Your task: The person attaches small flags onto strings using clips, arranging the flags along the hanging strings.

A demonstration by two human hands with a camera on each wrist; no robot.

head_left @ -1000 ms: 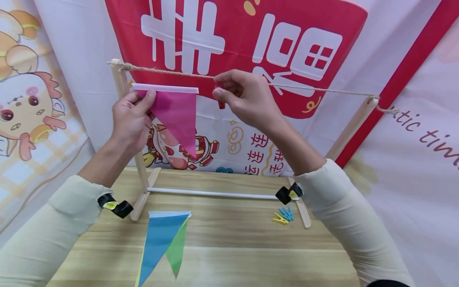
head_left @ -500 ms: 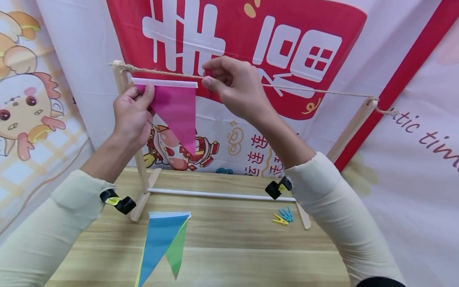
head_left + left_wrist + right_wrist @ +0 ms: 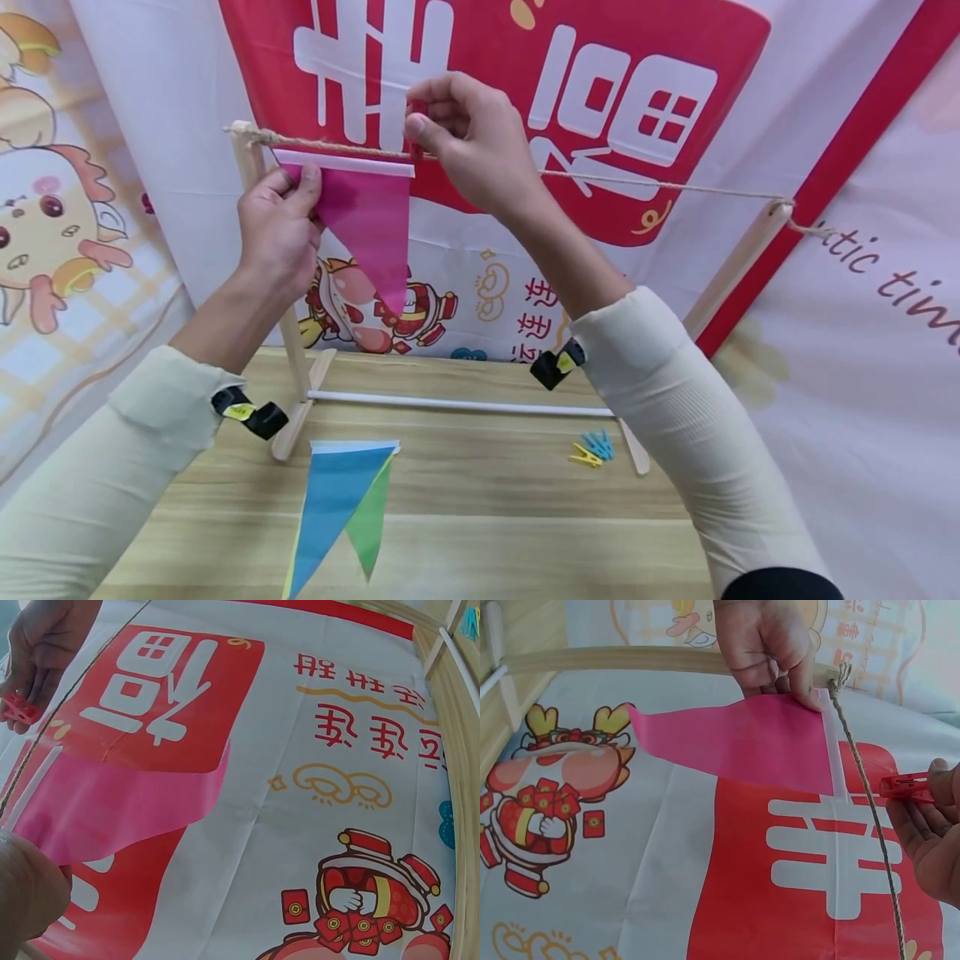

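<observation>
My left hand [image 3: 281, 221] pinches a pink triangular pennant [image 3: 367, 217] near the left end of its white top band. The band sits just under the twine [image 3: 637, 181], close to the left post; in the right wrist view a narrow gap parts pennant and twine [image 3: 870, 787]. Between thumb and fingers my right hand [image 3: 472, 137] grips a red clothespin [image 3: 906, 786]. The clothespin is over the pennant's right top corner in the head view, beside the twine in the right wrist view. Whether it touches the twine cannot be told.
Twine runs between two wooden posts [image 3: 738, 271], joined low down by a white rod [image 3: 450, 404]. On the wooden table [image 3: 525, 542] lie a blue pennant [image 3: 337, 492], a green one [image 3: 370, 521], a yellow clothespin [image 3: 585, 455] and blue clothespins [image 3: 598, 444]. A printed cloth hangs behind.
My right hand has moved left and up with the red clothespin, toward the pennant's right corner. My left hand has raised the pennant slightly, closer to the twine.
</observation>
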